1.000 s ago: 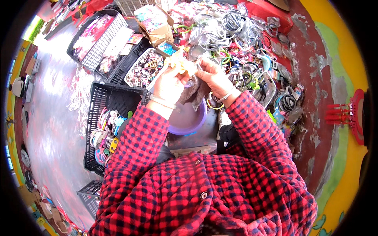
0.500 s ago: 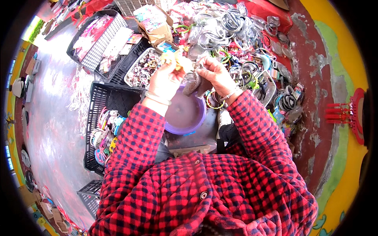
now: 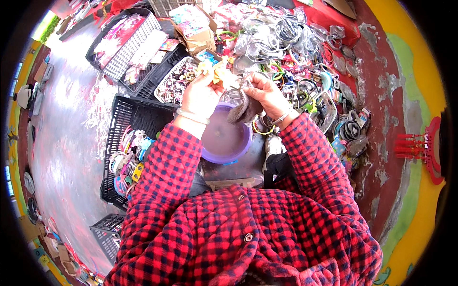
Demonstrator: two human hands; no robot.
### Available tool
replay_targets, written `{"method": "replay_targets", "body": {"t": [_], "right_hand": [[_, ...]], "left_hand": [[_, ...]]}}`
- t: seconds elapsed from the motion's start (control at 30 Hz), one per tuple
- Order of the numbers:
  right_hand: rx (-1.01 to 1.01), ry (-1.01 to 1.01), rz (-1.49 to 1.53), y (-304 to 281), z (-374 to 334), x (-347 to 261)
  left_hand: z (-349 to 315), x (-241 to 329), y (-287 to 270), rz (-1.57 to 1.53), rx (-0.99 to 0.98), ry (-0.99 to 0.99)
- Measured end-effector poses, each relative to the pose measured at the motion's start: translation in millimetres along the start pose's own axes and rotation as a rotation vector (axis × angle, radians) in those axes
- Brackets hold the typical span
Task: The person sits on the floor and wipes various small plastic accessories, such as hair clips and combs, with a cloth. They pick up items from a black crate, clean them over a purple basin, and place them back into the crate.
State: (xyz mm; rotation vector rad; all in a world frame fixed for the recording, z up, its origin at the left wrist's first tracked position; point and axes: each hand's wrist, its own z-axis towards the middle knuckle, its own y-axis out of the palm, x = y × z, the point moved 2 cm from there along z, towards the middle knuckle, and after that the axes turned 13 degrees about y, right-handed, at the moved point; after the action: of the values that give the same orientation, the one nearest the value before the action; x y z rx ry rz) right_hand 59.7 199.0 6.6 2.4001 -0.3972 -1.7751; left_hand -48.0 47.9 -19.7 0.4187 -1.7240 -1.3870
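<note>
Over a purple basin (image 3: 249, 139) of cloudy water, my left hand (image 3: 197, 99) is closed on a bright yellow, soft-looking hair ornament (image 3: 220, 75); its exact kind is unclear. My right hand (image 3: 271, 98) pinches a grey-brown cloth (image 3: 244, 112), which hangs down beneath its fingers. The cloth's top edge meets a thin, pale part between both hands, too small to make out. Both hands are raised side by side, fingertips a short way apart.
Beyond the basin spreads a pile of headbands (image 3: 288, 33), many in clear bags. A white basket (image 3: 161, 90) of small hair accessories stands behind my left hand. To the left is a black crate (image 3: 109, 152) with headbands; a cardboard box (image 3: 200, 40) sits farther back.
My right hand has shifted slightly right and down, and the cloth now hangs more bunched below its fingers. My left hand keeps its grip on the yellow hair ornament.
</note>
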Motion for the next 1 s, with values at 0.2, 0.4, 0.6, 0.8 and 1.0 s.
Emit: {"method": "replay_targets", "body": {"t": [0.2,0.4,0.6,0.8,1.0], "right_hand": [[0.204,-0.065,-0.087,-20.3,6.3,12.9],[0.250,-0.114,0.274,-52.4,2.3,-5.3],[0.188,-0.265,0.422,-35.0,-14.4,-37.7],[0.215,-0.430,0.169,1.3,-23.6,-41.8],[0.452,-0.677,-0.870,17.7,-24.2,-37.8]], "left_hand": [[-4.0,12.6,11.9,0.184,-0.040,0.168],[-10.4,18.5,28.9,0.604,-0.033,0.156],[-15.8,7.3,38.9,0.916,-0.276,0.264],[-18.9,-7.3,37.8,1.141,-0.397,0.188],[-31.6,-17.7,47.2,1.183,-0.594,0.108]]}}
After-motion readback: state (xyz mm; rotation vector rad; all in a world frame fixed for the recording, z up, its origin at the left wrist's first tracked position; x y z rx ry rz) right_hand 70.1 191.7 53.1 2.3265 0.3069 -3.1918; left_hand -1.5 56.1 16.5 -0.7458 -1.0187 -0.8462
